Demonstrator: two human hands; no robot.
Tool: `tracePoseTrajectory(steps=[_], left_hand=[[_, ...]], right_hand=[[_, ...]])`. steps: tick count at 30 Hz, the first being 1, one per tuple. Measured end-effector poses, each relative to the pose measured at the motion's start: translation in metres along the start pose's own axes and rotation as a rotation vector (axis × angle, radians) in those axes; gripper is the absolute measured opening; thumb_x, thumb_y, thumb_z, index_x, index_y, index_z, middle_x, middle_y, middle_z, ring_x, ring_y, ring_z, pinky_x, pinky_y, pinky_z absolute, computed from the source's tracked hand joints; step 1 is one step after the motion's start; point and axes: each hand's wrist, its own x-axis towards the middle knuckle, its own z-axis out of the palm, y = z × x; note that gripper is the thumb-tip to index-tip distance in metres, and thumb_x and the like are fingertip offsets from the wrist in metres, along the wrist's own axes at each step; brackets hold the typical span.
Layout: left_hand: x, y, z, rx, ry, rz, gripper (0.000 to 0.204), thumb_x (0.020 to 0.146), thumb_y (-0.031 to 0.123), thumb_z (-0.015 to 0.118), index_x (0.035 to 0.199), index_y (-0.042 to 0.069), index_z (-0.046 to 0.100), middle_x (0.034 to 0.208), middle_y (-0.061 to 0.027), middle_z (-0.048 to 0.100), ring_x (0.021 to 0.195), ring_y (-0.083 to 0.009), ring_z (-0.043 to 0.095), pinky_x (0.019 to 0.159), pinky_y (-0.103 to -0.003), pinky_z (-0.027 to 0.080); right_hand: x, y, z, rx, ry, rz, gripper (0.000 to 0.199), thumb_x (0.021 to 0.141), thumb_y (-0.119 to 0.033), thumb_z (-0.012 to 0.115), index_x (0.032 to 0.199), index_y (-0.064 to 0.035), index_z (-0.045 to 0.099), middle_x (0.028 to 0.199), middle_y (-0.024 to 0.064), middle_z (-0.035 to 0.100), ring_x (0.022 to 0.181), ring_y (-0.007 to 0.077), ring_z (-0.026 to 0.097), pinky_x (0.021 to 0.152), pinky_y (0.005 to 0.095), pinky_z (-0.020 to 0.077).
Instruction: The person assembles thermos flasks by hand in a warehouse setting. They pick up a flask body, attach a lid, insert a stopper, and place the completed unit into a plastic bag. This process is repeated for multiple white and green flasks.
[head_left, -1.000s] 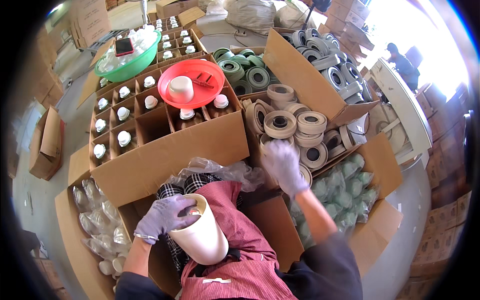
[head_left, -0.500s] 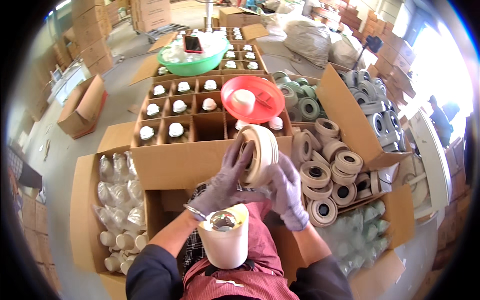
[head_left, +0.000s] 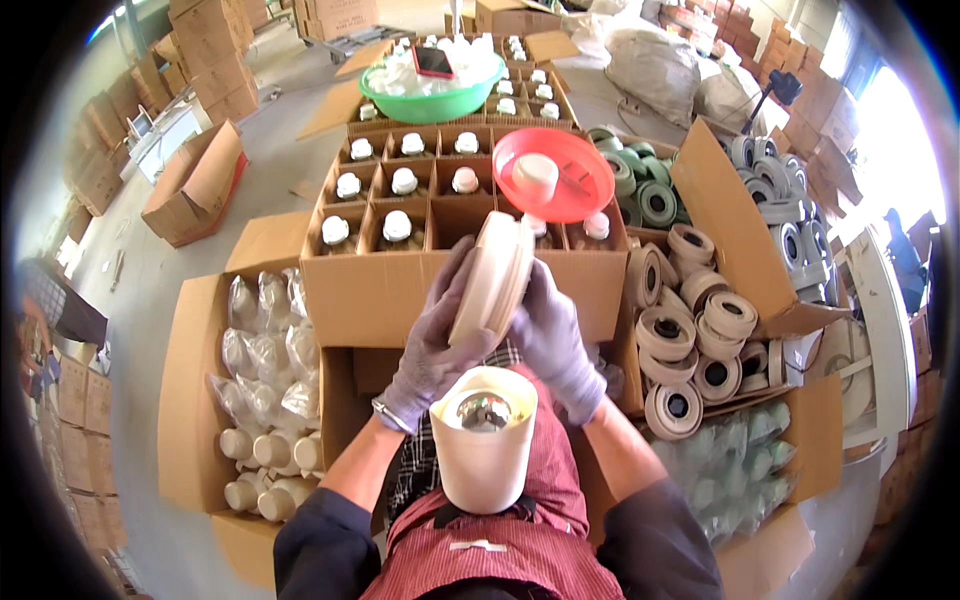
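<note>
Both my hands wear grey gloves and hold a cream ridged plastic ring [head_left: 494,280] between them, tilted nearly edge-on above my lap. My left hand [head_left: 440,325] grips its left and lower side, thumb toward me. Against the right side presses my right hand [head_left: 560,345], its fingertips partly hidden behind the ring. Below them, an open cream plastic canister [head_left: 484,470] stands upright on my lap, a shiny metal dome showing inside its mouth. Several similar cream rings [head_left: 668,335] lie piled in a carton at my right.
Ahead stands a divided carton [head_left: 400,270] of white-capped bottles, with a red bowl [head_left: 590,165] on its right. Behind it, a green basin [head_left: 440,105] holds clear plastic pieces and a phone [head_left: 433,62]. Plastic-wrapped cream parts [head_left: 265,350] fill the left carton; wrapped greenish parts [head_left: 725,465] lie lower right.
The ring has turned from showing its open face toward my left hand to a slanted, nearly edge-on position. Both hands still hold it. The whole view has shifted slightly.
</note>
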Motion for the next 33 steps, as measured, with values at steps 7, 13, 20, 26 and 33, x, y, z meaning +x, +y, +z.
tracePoseTrajectory(steps=[7, 13, 20, 26, 33], left_hand=[[0.017, 0.007, -0.007, 0.588, -0.459, 0.59, 0.069, 0.07, 0.045, 0.08, 0.127, 0.011, 0.062, 0.136, -0.014, 0.056, 0.126, -0.0392, 0.049, 0.105, -0.049, 0.04], [-0.026, -0.027, -0.056, 0.378, -0.585, 0.188, 0.059, 0.072, 0.03, 0.083, 0.123, 0.006, 0.065, 0.125, -0.0101, 0.064, 0.122, -0.0322, 0.054, 0.105, -0.044, 0.042], [-0.023, -0.028, -0.052, 0.417, -0.735, 0.244, 0.066, 0.072, 0.045, 0.079, 0.122, 0.004, 0.064, 0.127, -0.0112, 0.062, 0.123, -0.0358, 0.054, 0.106, -0.048, 0.041], [-0.056, -0.017, -0.041, 0.611, -0.681, 0.158, 0.082, 0.07, 0.054, 0.078, 0.13, 0.003, 0.056, 0.133, -0.017, 0.056, 0.127, -0.0371, 0.049, 0.108, -0.048, 0.039], [-0.06, -0.043, -0.035, 0.299, -0.392, 0.0, 0.041, 0.101, 0.02, 0.047, 0.136, -0.001, 0.049, 0.135, -0.0186, 0.052, 0.128, -0.0321, 0.048, 0.11, -0.039, 0.036]], right_hand=[[-0.039, 0.086, -0.026, 0.003, -0.309, -0.061, 0.057, 0.088, -0.022, 0.071, 0.139, -0.0084, 0.048, 0.125, 0.0091, 0.059, 0.108, 0.0191, 0.059, 0.092, 0.0331, 0.0496], [-0.056, 0.065, -0.039, 0.314, -0.035, 0.749, 0.03, 0.097, -0.021, 0.053, 0.109, 0.0023, 0.066, 0.089, 0.0068, 0.068, 0.073, 0.0101, 0.065, 0.066, 0.0246, 0.0541], [-0.081, 0.032, 0.012, 0.49, 0.016, 0.492, 0.036, 0.104, -0.021, 0.044, 0.124, 0.0047, 0.059, 0.119, 0.0126, 0.063, 0.115, 0.0202, 0.057, 0.103, 0.0322, 0.0413], [-0.09, 0.059, 0.024, 0.334, -0.133, 0.164, 0.041, 0.105, -0.024, 0.039, 0.123, 0.007, 0.058, 0.123, 0.0176, 0.062, 0.114, 0.0252, 0.059, 0.105, 0.0359, 0.0419], [-0.092, 0.028, 0.002, 0.092, -0.153, 0.047, 0.043, 0.098, -0.022, 0.04, 0.126, 0.0061, 0.056, 0.13, 0.0231, 0.056, 0.125, 0.0354, 0.051, 0.109, 0.0418, 0.0371]])
